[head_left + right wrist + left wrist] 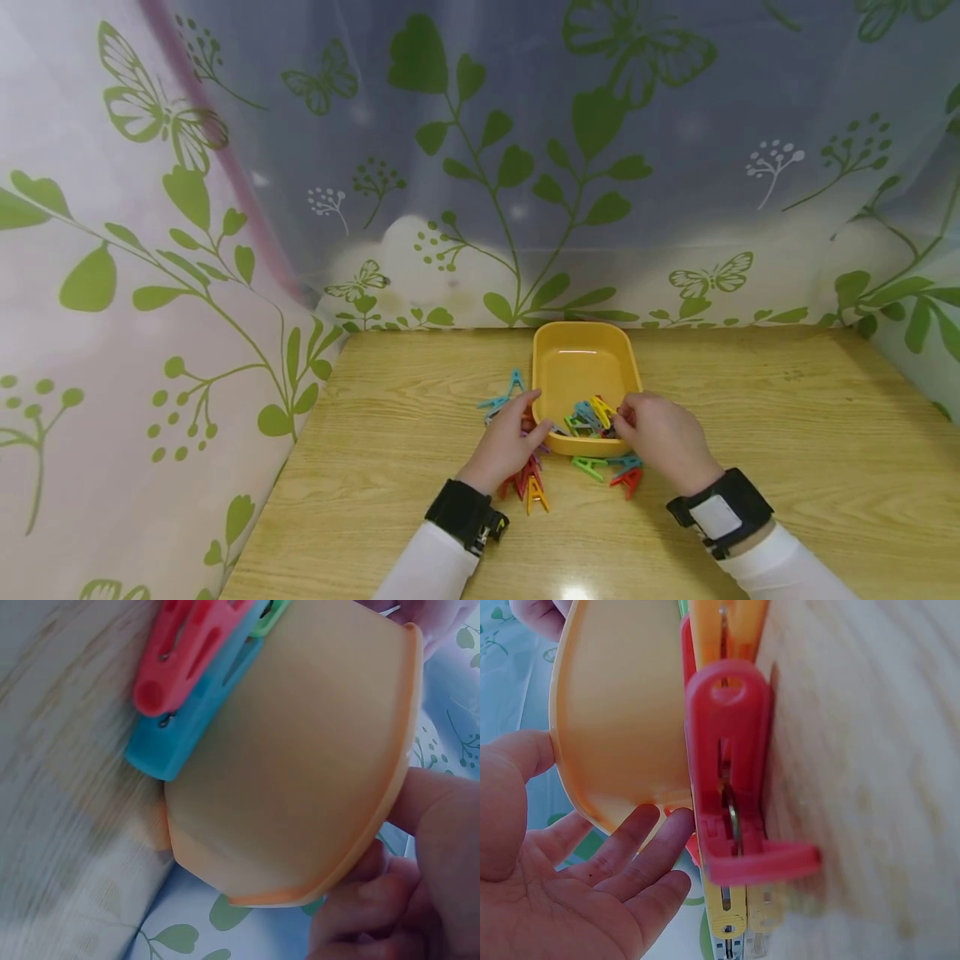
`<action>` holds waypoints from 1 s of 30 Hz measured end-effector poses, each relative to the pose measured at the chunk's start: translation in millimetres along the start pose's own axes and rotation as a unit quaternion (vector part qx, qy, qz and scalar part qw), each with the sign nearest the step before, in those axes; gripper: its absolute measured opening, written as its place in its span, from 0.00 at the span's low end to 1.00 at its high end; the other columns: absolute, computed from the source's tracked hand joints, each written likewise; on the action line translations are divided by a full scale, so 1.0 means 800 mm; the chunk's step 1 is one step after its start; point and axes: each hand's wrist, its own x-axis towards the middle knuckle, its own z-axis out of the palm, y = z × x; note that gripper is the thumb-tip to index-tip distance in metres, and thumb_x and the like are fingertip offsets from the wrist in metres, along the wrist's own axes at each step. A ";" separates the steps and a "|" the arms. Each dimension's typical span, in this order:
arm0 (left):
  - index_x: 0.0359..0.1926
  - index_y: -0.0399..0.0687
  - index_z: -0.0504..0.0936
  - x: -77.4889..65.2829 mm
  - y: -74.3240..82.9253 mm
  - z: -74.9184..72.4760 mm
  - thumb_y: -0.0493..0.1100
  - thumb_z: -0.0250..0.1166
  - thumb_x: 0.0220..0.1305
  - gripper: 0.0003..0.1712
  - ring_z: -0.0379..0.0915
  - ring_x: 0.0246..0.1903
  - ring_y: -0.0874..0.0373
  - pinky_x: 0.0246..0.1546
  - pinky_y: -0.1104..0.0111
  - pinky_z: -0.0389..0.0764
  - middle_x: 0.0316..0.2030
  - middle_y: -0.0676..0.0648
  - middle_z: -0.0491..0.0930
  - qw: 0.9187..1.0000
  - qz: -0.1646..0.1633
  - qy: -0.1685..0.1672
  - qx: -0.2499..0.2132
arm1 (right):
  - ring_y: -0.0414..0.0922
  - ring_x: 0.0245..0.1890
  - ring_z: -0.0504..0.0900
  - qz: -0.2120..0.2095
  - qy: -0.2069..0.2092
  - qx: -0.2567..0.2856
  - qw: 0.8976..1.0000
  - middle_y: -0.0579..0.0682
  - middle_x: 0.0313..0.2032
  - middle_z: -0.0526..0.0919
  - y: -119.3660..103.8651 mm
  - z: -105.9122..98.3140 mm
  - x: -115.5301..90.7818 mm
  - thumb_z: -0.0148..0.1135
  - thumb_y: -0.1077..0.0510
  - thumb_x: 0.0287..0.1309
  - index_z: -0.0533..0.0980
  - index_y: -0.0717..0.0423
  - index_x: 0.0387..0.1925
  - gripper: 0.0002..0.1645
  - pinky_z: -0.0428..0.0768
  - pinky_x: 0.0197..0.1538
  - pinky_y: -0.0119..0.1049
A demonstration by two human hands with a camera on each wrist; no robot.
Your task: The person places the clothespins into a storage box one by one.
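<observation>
Yellow tray (577,375) sits on the wood-grain counter (345,508), its far end near the patterned curtain (487,192). Small clips lie heaped in the tray's near end; a yellow clip (602,412) tops the heap beside blue clips (584,413).

Left hand (498,447): at the tray's left side, thumb at the rim, fingers spread and fairly straight along the outer wall. Right hand (670,433): at the right rim near the yellow clip, fingers bent; fingertips partly hidden, cannot tell whether they pinch the clip or only the rim.

Outside the tray, left: light-blue clips (516,382) beyond the left hand; red clips and an orange clip (536,493) nearer the person. Near side: green clip (589,467), then a blue clip (154,750) with a red clip (169,675) against it. The right-wrist view shows the blue one between the red one and the tray.

Both wrists carry black bands (457,512); sleeves (431,567) are white.
</observation>
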 end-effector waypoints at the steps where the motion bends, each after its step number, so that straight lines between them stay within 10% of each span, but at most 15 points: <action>1: 0.76 0.44 0.65 0.000 0.000 0.000 0.47 0.62 0.76 0.33 0.80 0.38 0.61 0.40 0.70 0.82 0.55 0.40 0.78 1.000 0.000 0.000 -0.002 | 0.39 0.17 0.67 0.001 0.000 -0.001 1.000 0.45 0.20 0.72 0.000 0.000 0.000 0.70 0.57 0.62 0.79 0.56 0.27 0.10 0.64 0.21 0.32; 30: 0.76 0.43 0.65 0.000 0.000 0.001 0.48 0.62 0.76 0.34 0.81 0.38 0.60 0.41 0.68 0.83 0.54 0.40 0.78 1.000 0.000 0.000 -0.002 | 0.41 0.16 0.67 0.020 0.007 0.001 1.000 0.45 0.18 0.71 0.003 0.007 -0.001 0.72 0.51 0.62 0.77 0.55 0.27 0.16 0.62 0.20 0.34</action>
